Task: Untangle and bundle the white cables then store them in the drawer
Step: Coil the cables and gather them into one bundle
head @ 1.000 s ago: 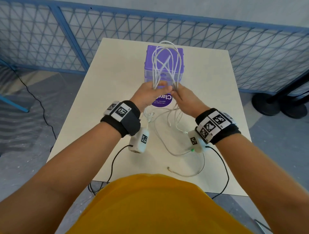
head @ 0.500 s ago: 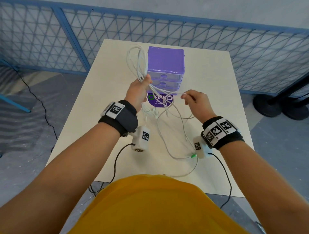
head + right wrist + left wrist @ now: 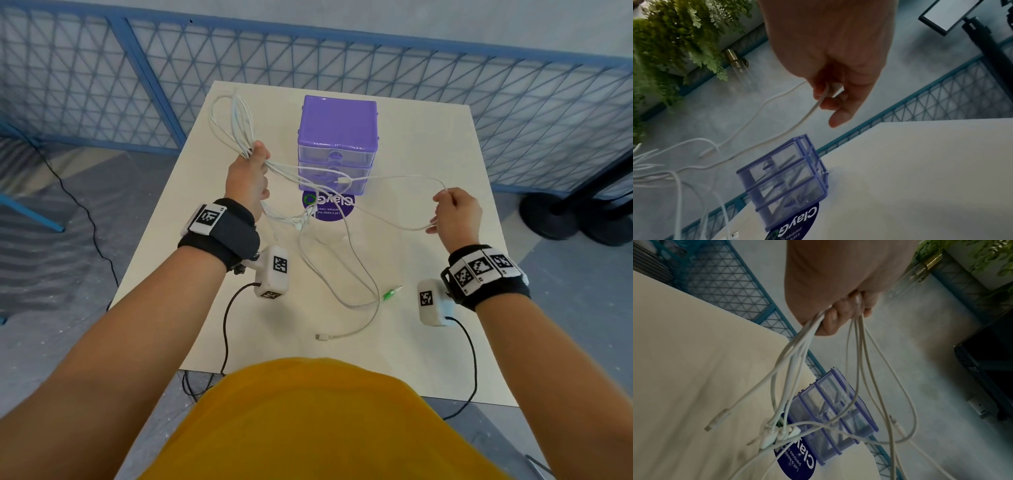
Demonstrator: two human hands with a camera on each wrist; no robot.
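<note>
Left hand (image 3: 247, 178) fisted round looped white cables (image 3: 233, 126) at ten o'clock of the purple drawer unit (image 3: 337, 144), right hand (image 3: 454, 214) pinching one strand at three o'clock, loose ends trailing tangled on the bench (image 3: 428, 144).

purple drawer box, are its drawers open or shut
Shut: every drawer front of the purple drawer box sits flush, none pulled out; the white cables remain outside.

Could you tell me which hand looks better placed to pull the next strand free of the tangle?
The right hand, probably: it pinches only a single cable drawn out sideways, while the left hand grips the whole bunch of cables and anchors it.
</note>
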